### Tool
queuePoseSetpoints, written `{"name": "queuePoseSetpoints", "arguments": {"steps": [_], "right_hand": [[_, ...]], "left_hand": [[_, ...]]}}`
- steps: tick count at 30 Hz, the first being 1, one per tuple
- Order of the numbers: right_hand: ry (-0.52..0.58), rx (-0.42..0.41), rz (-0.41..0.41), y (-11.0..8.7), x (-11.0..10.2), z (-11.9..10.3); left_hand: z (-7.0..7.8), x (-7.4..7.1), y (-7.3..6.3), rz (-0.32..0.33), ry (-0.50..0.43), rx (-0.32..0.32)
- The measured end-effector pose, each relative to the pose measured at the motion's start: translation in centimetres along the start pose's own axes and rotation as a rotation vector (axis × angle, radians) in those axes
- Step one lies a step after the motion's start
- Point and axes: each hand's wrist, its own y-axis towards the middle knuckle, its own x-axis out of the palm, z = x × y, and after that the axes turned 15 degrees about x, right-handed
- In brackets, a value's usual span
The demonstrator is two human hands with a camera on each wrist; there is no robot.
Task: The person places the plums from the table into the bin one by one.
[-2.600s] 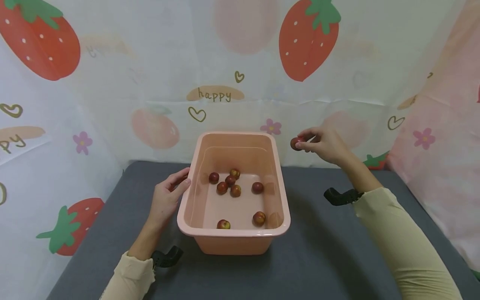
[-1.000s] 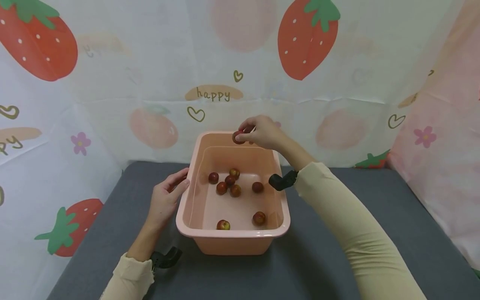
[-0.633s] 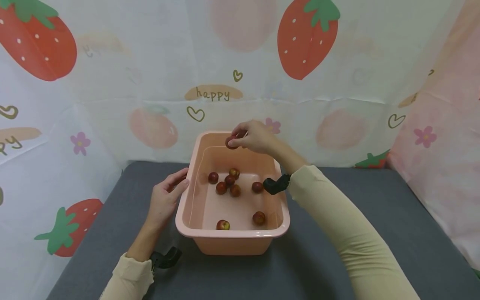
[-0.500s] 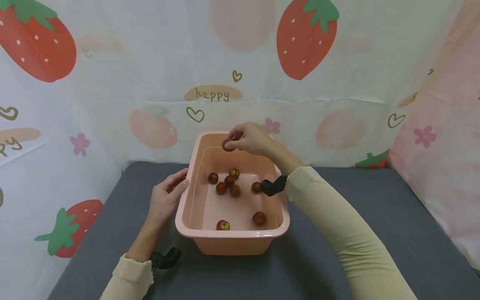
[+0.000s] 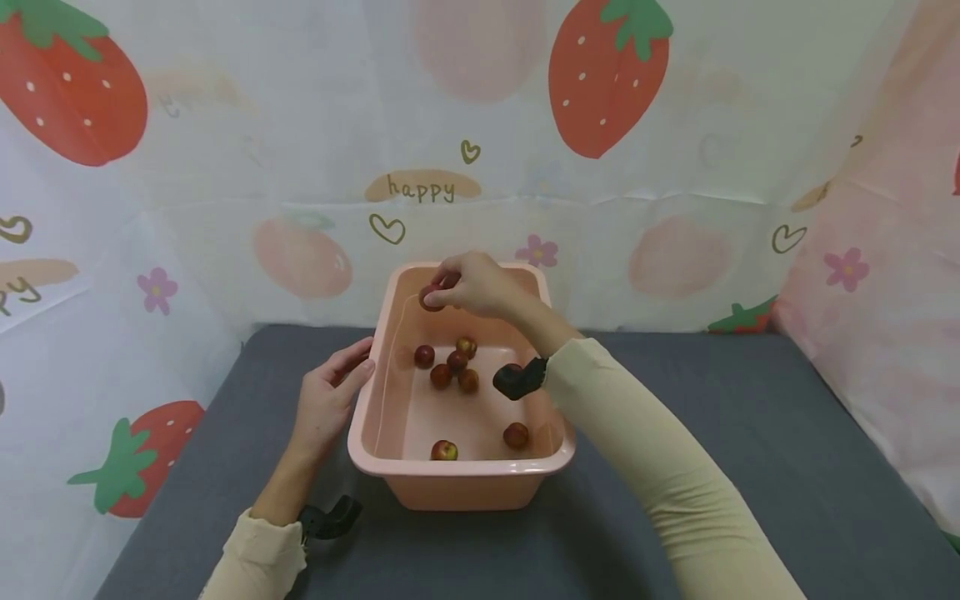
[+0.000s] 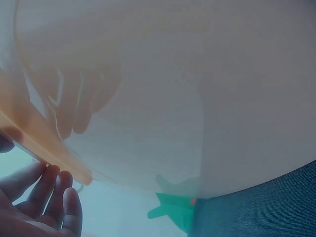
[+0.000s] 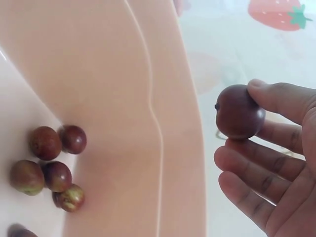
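Note:
A pink plastic basin (image 5: 461,467) stands on the table with several dark red plums (image 5: 441,377) on its floor. My left hand (image 5: 322,404) holds the basin's left rim, thumb on the edge and fingertips against the outer side in the left wrist view. Above the far left part of the basin, my right hand (image 5: 480,286) pinches one plum (image 7: 239,111) between thumb and fingers. The black wrist camera partly hides one plum (image 5: 513,367) near the basin's right wall. A yellow-green patch marks the plum (image 5: 445,451) nearest the front wall.
Dark grey cloth covers the table (image 5: 675,400). A white curtain (image 5: 300,100) printed with strawberries and hearts hangs behind it and along the left. Pinkish curtain (image 5: 892,208) hangs along the right.
The right hand has carried its plum leftward, from right of the basin to over its far left part, and slightly lower. The left hand stays at the rim; the plums inside have not moved.

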Motion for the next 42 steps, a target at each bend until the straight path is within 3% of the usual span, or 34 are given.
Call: {"name": "queuePoseSetpoints", "arguments": {"steps": [12, 17, 33, 42], "right_hand": [[-0.089, 0.024, 0.002, 0.6, 1.7, 0.5], [-0.144, 0.014, -0.019, 0.9, 2.6, 0.9], [-0.182, 0.105, -0.128, 0.5, 4.1, 1.2], [-0.248, 0.081, -0.114, 0.7, 4.4, 1.6]], "left_hand": [[0.0, -0.1, 0.0, 0.008, -0.006, 0.011], [-0.1, 0.0, 0.0, 0.004, -0.001, 0.007], [-0.1, 0.1, 0.0, 0.005, -0.011, -0.001], [-0.2, 0.1, 0.0, 0.009, -0.013, 0.000]]}}
